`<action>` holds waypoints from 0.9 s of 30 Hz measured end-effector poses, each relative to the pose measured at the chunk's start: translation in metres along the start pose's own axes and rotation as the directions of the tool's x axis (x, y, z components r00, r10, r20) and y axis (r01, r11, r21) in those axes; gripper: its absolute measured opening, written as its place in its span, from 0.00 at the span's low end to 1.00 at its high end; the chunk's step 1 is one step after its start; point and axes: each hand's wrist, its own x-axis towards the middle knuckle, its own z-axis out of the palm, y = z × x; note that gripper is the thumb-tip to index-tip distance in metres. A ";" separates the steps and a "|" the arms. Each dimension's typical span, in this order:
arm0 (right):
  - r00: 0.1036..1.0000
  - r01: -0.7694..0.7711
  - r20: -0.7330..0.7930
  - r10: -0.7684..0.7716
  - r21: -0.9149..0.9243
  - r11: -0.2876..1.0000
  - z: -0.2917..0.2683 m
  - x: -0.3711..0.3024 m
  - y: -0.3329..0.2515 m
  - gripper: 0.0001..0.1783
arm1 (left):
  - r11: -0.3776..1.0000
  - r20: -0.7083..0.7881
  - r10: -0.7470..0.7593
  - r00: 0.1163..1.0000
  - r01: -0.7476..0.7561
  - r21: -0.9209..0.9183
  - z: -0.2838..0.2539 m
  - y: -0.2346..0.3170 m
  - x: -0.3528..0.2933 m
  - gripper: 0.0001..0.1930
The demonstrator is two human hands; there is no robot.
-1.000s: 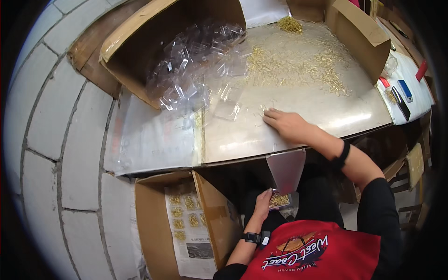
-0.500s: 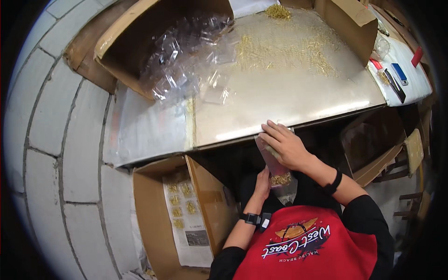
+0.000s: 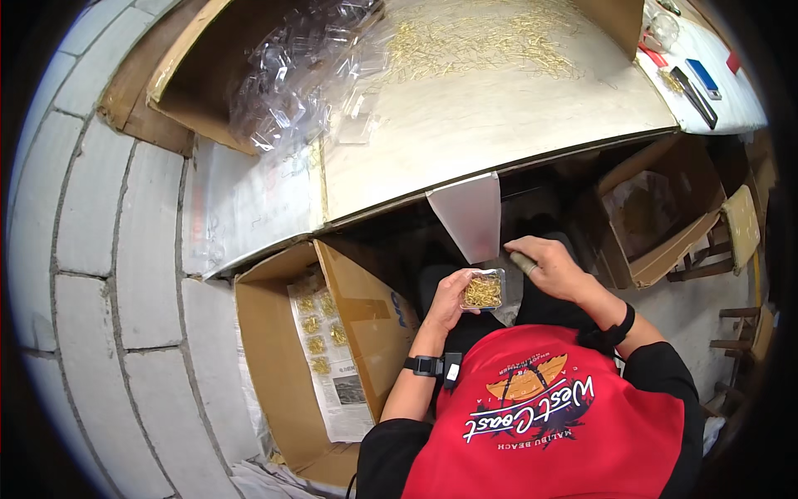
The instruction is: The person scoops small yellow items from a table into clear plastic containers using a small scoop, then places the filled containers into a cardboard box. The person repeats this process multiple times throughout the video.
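Note:
In front of my lap, my left hand (image 3: 449,299) grips the side of a small clear plastic box (image 3: 483,290). Thin gold-coloured metal pieces, like hooks or pins, fill that box. To its right, my right hand (image 3: 553,264) is apart from the box, its fingers curled together; whether anything is between the fingertips is too small to see. One of its digits wears a dull greenish wrap. Between the hands and the table edge, a whitish translucent chute (image 3: 468,218) slopes down from the tabletop, its lower end just beyond my hands.
More gold pieces (image 3: 490,37) lie scattered on the table (image 3: 499,125). At the far left, clear empty boxes (image 3: 291,79) spill from a carton. An open carton (image 3: 357,333) at lower left holds filled boxes on newspaper. Another carton (image 3: 657,208) and a stool (image 3: 738,233) stand right.
My right hand has come off the chute and moved right and nearer. My left hand has brought the box of gold pieces out from under the chute's lower end. The view has shifted.

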 end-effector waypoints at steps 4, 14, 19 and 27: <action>0.987 0.158 0.035 -0.157 -0.021 0.987 0.022 0.008 -0.017 0.23 | 0.991 -0.069 0.124 0.990 -0.120 0.057 0.032 0.039 -0.016 0.16; 0.925 0.379 0.088 -0.369 -0.257 0.889 0.034 0.011 -0.046 0.31 | 0.923 -0.285 0.342 0.895 -0.377 -0.073 0.049 0.046 -0.010 0.16; 0.923 0.304 -0.228 -0.311 -0.067 0.950 0.001 0.018 -0.047 0.24 | 0.962 -0.184 0.268 0.946 -0.272 0.001 0.058 0.065 -0.027 0.16; 0.948 0.301 -0.109 -0.298 0.018 0.953 -0.007 0.015 -0.045 0.38 | 0.959 -0.102 0.248 0.963 -0.259 -0.118 0.059 0.087 -0.032 0.18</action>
